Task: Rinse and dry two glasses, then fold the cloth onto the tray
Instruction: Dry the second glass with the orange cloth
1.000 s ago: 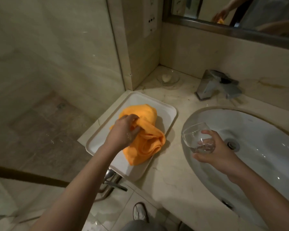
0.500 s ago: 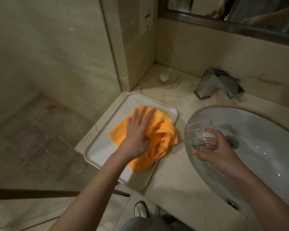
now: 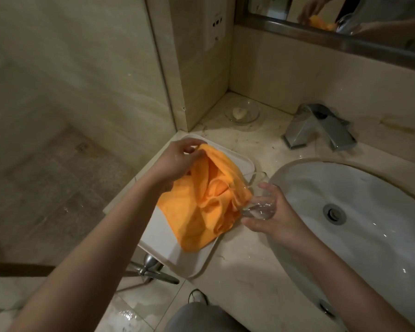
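Item: left hand (image 3: 177, 159) pinched cloth (image 3: 201, 207); right hand (image 3: 271, 212) gripped wet glass (image 3: 254, 195); I judged slip risk over tray (image 3: 168, 243)

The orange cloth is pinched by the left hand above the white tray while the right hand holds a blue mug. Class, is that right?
Not quite. The head view shows the right hand holding a clear drinking glass, not a blue mug. The left hand does pinch the orange cloth above the white tray.
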The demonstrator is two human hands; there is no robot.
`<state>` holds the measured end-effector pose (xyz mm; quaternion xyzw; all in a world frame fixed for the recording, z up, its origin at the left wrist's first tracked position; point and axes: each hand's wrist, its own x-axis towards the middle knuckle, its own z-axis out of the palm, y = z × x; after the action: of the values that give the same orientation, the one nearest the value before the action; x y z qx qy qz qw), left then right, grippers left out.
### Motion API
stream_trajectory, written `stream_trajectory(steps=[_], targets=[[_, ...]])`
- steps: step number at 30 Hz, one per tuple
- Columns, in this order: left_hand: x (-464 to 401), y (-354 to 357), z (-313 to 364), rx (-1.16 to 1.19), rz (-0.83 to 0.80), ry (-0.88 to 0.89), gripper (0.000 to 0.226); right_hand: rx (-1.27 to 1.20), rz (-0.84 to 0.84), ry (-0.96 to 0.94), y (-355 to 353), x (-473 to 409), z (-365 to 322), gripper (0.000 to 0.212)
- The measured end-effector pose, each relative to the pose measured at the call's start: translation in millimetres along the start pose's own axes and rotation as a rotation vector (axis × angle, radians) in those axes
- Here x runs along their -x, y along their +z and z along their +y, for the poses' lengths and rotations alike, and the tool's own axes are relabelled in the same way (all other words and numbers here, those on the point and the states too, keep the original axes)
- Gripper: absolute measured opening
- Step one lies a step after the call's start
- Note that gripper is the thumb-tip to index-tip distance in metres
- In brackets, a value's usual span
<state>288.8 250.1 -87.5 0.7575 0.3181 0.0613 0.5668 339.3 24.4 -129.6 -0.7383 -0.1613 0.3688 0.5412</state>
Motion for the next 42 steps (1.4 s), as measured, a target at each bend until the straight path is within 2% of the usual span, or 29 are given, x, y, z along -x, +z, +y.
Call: stream_trajectory(steps=[2,5,6,7,10,12,14,17,19,23,28,31,33,34,36,37,38,40,42], targets=[[2,0,1,0.161,-0.022,-0.081,0.016,-0.076,-0.010,-0.002,7,-7,-1,0.072],[11,-9,-21,0.223,-0.055,-0.136,0.045,-0.199,0.013,0.031,14,-16,-1,0.069],[16,-13,-33,0.092,-0.021,-0.089,0.059,-0.230,0.018,0.043,16,-18,-1,0.067],[22,-16,-44,-0.144,-0.003,-0.010,0.075,-0.258,0.017,0.048,17,-20,-1,0.067],[41,-6,-68,-0.862,-0.079,0.265,0.109,-0.361,0.035,0.066,13,-21,1,0.066],[49,10,-71,-1.077,-0.155,0.415,0.109,-0.391,0.071,0.071,7,-21,0,0.054],[47,25,-67,-1.150,-0.164,0.473,0.086,-0.388,0.091,0.066,-1,-20,1,0.050],[29,31,-52,-1.077,-0.083,0.517,0.048,-0.376,0.141,0.071,-14,-17,3,0.055],[18,23,-38,-0.925,-0.064,0.514,0.044,-0.352,0.164,0.073,-21,-13,6,0.061],[8,3,-14,-0.424,0.022,0.387,0.051,-0.306,0.179,0.045,-30,-4,7,0.059],[13,0,4,-0.195,0.058,0.226,0.021,-0.074,0.162,-0.008,-30,7,4,0.070],[20,3,3,-0.133,0.018,0.228,0.017,0.085,0.130,-0.049,-25,12,2,0.074],[27,9,-5,-0.150,0.012,0.306,0.015,0.153,0.096,-0.067,-21,12,2,0.075],[28,11,-12,-0.227,0.022,0.401,0.021,0.166,0.078,-0.074,-19,12,2,0.075],[27,15,-29,-0.570,0.051,0.525,0.047,0.160,0.068,-0.073,-15,12,4,0.074],[27,16,-36,-0.676,0.112,0.466,0.056,0.154,0.078,-0.071,-14,12,5,0.074],[28,18,-44,-0.672,0.194,0.372,0.059,0.144,0.091,-0.070,-13,12,5,0.073],[35,22,-57,-0.371,0.371,0.168,0.049,0.101,0.124,-0.063,-13,13,5,0.072],[48,30,-68,-0.098,0.428,-0.031,0.028,0.048,0.150,-0.053,-14,14,7,0.071]])
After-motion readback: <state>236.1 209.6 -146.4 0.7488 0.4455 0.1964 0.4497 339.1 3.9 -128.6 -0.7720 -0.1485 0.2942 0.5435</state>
